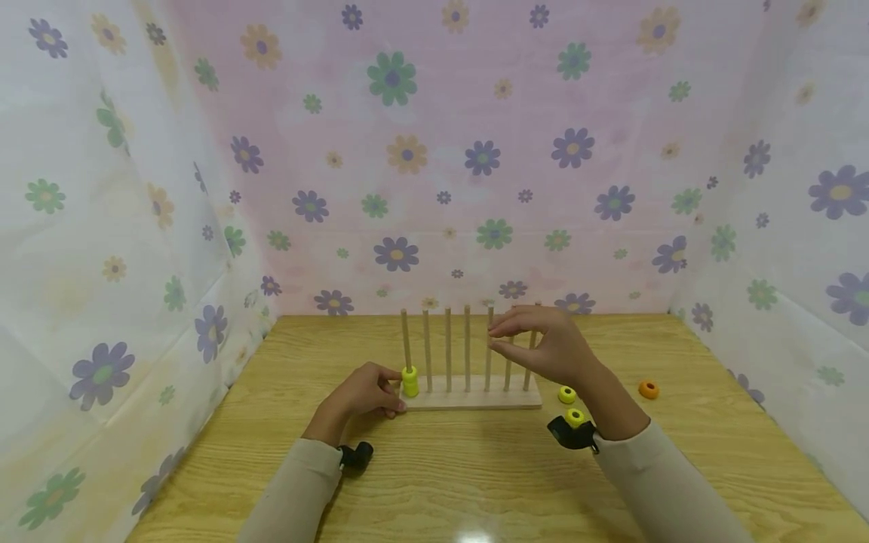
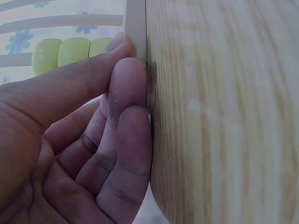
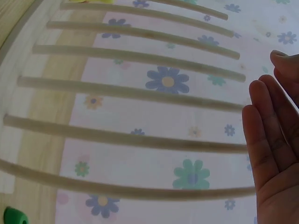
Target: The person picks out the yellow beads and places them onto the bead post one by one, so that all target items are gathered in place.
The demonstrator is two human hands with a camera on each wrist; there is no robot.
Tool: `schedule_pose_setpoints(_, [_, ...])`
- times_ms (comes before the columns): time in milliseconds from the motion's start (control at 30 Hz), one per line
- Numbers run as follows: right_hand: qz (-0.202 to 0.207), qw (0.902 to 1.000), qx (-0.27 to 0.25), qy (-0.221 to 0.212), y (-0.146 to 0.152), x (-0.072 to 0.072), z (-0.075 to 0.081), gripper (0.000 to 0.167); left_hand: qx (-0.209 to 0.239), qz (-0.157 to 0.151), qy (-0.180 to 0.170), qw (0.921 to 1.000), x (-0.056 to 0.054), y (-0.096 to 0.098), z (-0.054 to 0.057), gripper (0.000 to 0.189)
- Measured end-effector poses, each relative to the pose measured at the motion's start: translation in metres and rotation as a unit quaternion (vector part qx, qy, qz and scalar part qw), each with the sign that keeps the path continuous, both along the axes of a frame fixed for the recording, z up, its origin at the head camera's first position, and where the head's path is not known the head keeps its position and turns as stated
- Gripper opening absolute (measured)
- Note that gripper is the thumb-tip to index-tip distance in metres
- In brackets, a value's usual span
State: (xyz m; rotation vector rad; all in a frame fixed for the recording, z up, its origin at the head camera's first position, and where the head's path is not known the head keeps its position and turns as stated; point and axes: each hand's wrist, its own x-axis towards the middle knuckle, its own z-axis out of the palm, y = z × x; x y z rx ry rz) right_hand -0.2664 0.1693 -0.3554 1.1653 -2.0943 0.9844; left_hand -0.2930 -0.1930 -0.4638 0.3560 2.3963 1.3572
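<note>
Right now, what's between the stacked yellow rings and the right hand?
In the head view, bare wooden pegs stand between the stacked yellow rings and right hand.

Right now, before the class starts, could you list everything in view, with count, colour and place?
Rack base: one, pale wood, on the table
Pegs: seven, pale wood, upright on the base
Stacked beads: three visible, yellow, on the leftmost peg
Loose beads: two, yellow, right of the base
Orange bead: one, orange, farther right
Green bead: one, green, near the base's right end
Table: one, yellowish wood-grain, underneath
Floral cloth: panel count unclear, pink and white, back and sides
Wrist cameras: two, black, at the wrists
Sleeves: two, beige, on both arms
Left hand: one, bare, gripping the base's left end
Right hand: one, bare, beside the right-hand pegs
</note>
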Motion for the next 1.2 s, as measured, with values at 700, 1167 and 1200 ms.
schedule_pose_setpoints(700, [-0.036, 0.9985, -0.005, -0.040, 0.046, -0.001, -0.036, 0.027, -0.005, -0.004, 0.001, 1.0000, -0.002, 0.004, 0.002, 0.072])
schedule_pose_setpoints(1167, [-0.100, 0.9776, -0.008, -0.185, 0.090, -0.005, -0.059, 0.017, -0.004, -0.003, 0.002, 1.0000, 0.001, 0.002, 0.000, 0.073])
schedule_pose_setpoints(1200, [-0.104, 0.9748, -0.008, -0.197, 0.094, -0.006, -0.061, 0.016, -0.004, -0.003, 0.003, 1.0000, 0.001, 0.002, 0.000, 0.073])
